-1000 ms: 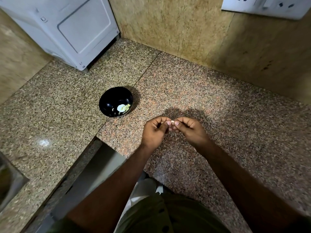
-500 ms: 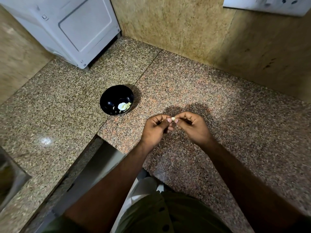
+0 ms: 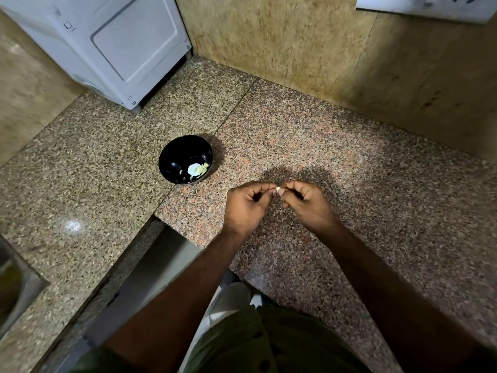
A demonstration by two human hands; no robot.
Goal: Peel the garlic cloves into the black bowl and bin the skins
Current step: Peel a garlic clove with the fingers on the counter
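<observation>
A small pale garlic clove (image 3: 277,189) sits between the fingertips of both hands, above the granite counter (image 3: 336,162). My left hand (image 3: 246,207) pinches it from the left with curled fingers. My right hand (image 3: 308,204) pinches it from the right, thumb and forefinger meeting at the clove. The black bowl (image 3: 185,158) stands on the counter to the left of my hands and a little farther away, a hand's width off. Inside the bowl lie several pale garlic pieces (image 3: 195,169). No bin is in view.
A white appliance (image 3: 107,47) stands in the back left corner. Stone walls close the back and right. A white socket plate (image 3: 425,6) is at the top right. The counter has an inner corner edge (image 3: 161,219) near my left forearm; a sink (image 3: 13,286) shows at far left.
Both hands have stayed together over the same spot, working the clove between the fingertips; the right hand's fingers have shifted slightly. The bowl has not moved.
</observation>
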